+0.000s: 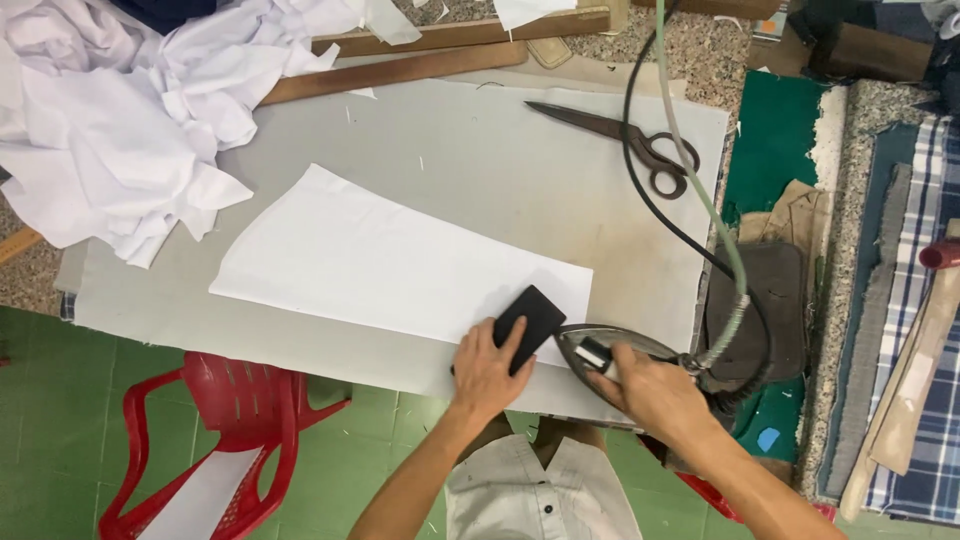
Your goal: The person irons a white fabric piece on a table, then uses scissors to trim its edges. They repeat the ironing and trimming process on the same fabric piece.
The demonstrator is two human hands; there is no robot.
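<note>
Left hand (487, 368): fingers flat, pressing the black block (530, 324) on the cloth (390, 262) corner.
Right hand (650, 390): closed round the iron (610, 350) handle, just right of the block.

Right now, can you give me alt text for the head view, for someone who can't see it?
Seen from above, the right hand grips an iron at the near edge of a white fabric piece, while the left hand presses a black block onto that fabric. They lie on a grey pressing table with scissors, a heap of white cloth and a red plastic chair below.
</note>
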